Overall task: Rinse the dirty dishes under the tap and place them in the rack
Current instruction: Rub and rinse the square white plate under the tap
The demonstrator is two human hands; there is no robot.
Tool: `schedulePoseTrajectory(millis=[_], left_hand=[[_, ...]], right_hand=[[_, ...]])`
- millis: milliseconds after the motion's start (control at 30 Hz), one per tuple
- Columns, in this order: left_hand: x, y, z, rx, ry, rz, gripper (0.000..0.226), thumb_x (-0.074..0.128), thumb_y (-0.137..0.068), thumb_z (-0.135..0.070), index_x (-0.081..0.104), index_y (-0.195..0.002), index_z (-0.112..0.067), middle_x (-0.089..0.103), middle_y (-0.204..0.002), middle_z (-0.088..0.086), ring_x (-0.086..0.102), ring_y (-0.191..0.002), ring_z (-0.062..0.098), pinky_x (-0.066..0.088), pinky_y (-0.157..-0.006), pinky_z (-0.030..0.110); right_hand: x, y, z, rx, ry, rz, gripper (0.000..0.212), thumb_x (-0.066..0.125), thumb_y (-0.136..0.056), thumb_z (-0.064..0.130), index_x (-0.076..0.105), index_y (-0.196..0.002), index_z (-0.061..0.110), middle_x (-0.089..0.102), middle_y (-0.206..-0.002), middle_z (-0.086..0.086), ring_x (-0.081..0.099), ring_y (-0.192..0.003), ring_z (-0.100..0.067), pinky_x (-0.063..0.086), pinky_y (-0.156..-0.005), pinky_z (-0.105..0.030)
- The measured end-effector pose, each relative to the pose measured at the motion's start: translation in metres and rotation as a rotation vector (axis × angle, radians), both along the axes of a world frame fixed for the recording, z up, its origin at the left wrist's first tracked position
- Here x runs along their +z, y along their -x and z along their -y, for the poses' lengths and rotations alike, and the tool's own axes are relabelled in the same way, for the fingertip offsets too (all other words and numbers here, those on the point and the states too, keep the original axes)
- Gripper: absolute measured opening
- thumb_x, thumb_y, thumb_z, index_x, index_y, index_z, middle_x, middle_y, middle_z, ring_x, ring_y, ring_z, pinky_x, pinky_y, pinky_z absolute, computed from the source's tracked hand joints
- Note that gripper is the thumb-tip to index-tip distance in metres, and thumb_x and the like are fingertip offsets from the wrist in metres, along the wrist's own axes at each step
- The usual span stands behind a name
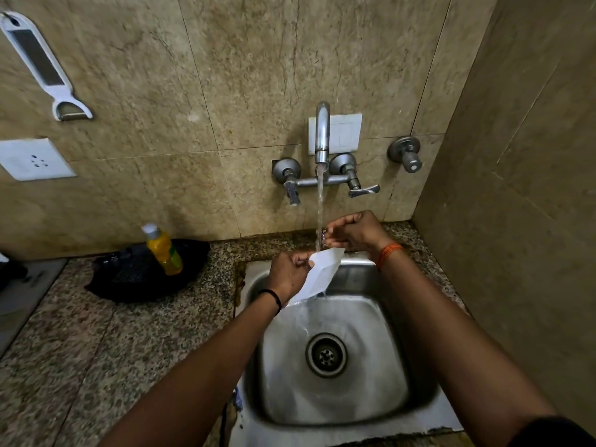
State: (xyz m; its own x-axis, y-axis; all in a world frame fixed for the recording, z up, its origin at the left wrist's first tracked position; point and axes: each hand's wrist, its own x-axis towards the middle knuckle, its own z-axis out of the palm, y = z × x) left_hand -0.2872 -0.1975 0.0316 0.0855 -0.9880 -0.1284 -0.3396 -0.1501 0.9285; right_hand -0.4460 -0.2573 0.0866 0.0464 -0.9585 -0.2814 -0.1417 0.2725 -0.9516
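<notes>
Water runs from the wall tap (322, 133) in a thin stream down into the steel sink (400, 391). My left hand (288, 274) grips a white square plate (321, 272) by its left edge and holds it tilted under the stream, with water sheeting off its lower corner. My right hand (354, 230) is just behind and above the plate, fingers curled around a small dark shiny item at the stream; I cannot tell what that item is. No rack is in view.
A yellow dish-soap bottle (163, 250) stands in a black pan (129, 275) on the granite counter (96, 343) left of the sink. A peeler (42, 64) and a socket (34, 159) are on the wall. A tiled side wall (522, 221) closes the right.
</notes>
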Motion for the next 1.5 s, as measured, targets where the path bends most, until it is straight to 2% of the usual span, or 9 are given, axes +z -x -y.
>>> schedulePoseTrajectory(millis=[300, 500, 633, 733, 833, 967, 1100, 1267, 1500], left_hand=[[0.011, 0.002, 0.003, -0.021, 0.041, 0.019, 0.028, 0.06, -0.091, -0.007, 0.067, -0.118, -0.008, 0.069, -0.116, 0.004, 0.064, -0.102, 0.016, 0.047, -0.091, 0.026], [0.01, -0.014, 0.006, 0.001, 0.011, -0.101, 0.028, 0.061, -0.09, -0.004, 0.068, -0.116, -0.01, 0.07, -0.113, 0.006, 0.066, -0.101, 0.021, 0.051, -0.094, 0.036], [0.003, -0.033, 0.002, 0.028, -0.032, -0.218, 0.028, 0.06, -0.089, 0.0, 0.068, -0.115, -0.006, 0.07, -0.112, 0.011, 0.066, -0.105, 0.029, 0.05, -0.096, 0.05], [0.002, -0.042, -0.004, 0.039, -0.052, -0.305, 0.03, 0.055, -0.091, 0.004, 0.064, -0.119, 0.0, 0.071, -0.107, 0.011, 0.068, -0.091, 0.019, 0.056, -0.085, 0.036], [0.003, -0.05, -0.009, 0.009, -0.052, -0.323, 0.031, 0.053, -0.092, 0.006, 0.062, -0.121, 0.0, 0.074, -0.094, 0.0, 0.069, -0.077, 0.005, 0.057, -0.067, 0.02], [-0.001, -0.064, -0.012, 0.002, -0.065, -0.305, 0.031, 0.051, -0.093, 0.004, 0.062, -0.121, -0.001, 0.07, -0.106, 0.007, 0.066, -0.094, 0.016, 0.055, -0.081, 0.026], [-0.007, -0.072, -0.013, -0.002, -0.056, -0.224, 0.03, 0.051, -0.092, 0.007, 0.063, -0.118, 0.001, 0.07, -0.102, 0.008, 0.064, -0.095, 0.016, 0.052, -0.088, 0.03], [-0.01, -0.072, -0.015, -0.02, -0.039, -0.077, 0.032, 0.051, -0.087, 0.015, 0.068, -0.108, -0.002, 0.07, -0.104, 0.012, 0.064, -0.068, -0.008, 0.048, -0.059, 0.009], [-0.008, -0.063, -0.014, -0.12, -0.002, -0.017, 0.035, 0.053, -0.082, 0.018, 0.067, -0.111, 0.005, 0.07, -0.104, 0.009, 0.068, -0.078, 0.001, 0.052, -0.073, 0.01]], right_hand=[[-0.001, 0.011, 0.014, -0.201, -0.012, 0.098, 0.044, 0.061, -0.091, 0.005, 0.046, -0.132, -0.003, 0.062, -0.118, -0.021, 0.063, -0.109, -0.033, 0.053, -0.092, -0.046], [-0.016, 0.009, 0.013, -0.163, 0.005, -0.078, 0.018, 0.05, -0.09, -0.005, 0.065, -0.089, 0.005, 0.065, -0.115, -0.025, 0.062, -0.099, -0.031, 0.052, -0.092, -0.045], [-0.028, 0.006, 0.007, -0.008, -0.002, -0.191, 0.029, 0.046, -0.091, -0.008, 0.064, -0.114, -0.003, 0.065, -0.112, -0.018, 0.058, -0.096, -0.024, 0.048, -0.064, -0.022], [-0.036, 0.009, 0.002, 0.196, 0.042, -0.288, 0.032, 0.051, -0.089, -0.008, 0.065, -0.116, 0.002, 0.067, -0.102, -0.012, 0.06, -0.085, -0.017, 0.045, -0.057, -0.017], [-0.044, 0.01, 0.003, 0.249, 0.157, -0.35, 0.028, 0.057, -0.085, -0.01, 0.07, -0.107, 0.002, 0.072, -0.102, -0.015, 0.064, -0.078, -0.011, 0.052, -0.067, -0.015], [-0.047, 0.009, 0.003, 0.312, 0.253, -0.394, 0.024, 0.066, -0.081, -0.005, 0.075, -0.096, 0.012, 0.075, -0.095, -0.008, 0.068, -0.088, -0.018, 0.054, -0.093, -0.038], [-0.045, 0.006, -0.002, 0.352, 0.3, -0.412, 0.02, 0.069, -0.082, 0.0, 0.075, -0.098, 0.009, 0.075, -0.098, -0.005, 0.069, -0.094, -0.017, 0.052, -0.093, -0.032], [-0.042, 0.002, -0.005, 0.365, 0.355, -0.468, 0.019, 0.068, -0.082, 0.002, 0.076, -0.098, 0.01, 0.073, -0.097, 0.0, 0.066, -0.089, -0.011, 0.047, -0.085, -0.024], [-0.041, 0.004, -0.009, 0.365, 0.43, -0.524, 0.021, 0.071, -0.079, 0.003, 0.077, -0.097, 0.011, 0.075, -0.101, -0.003, 0.068, -0.092, -0.014, 0.05, -0.088, -0.026]])
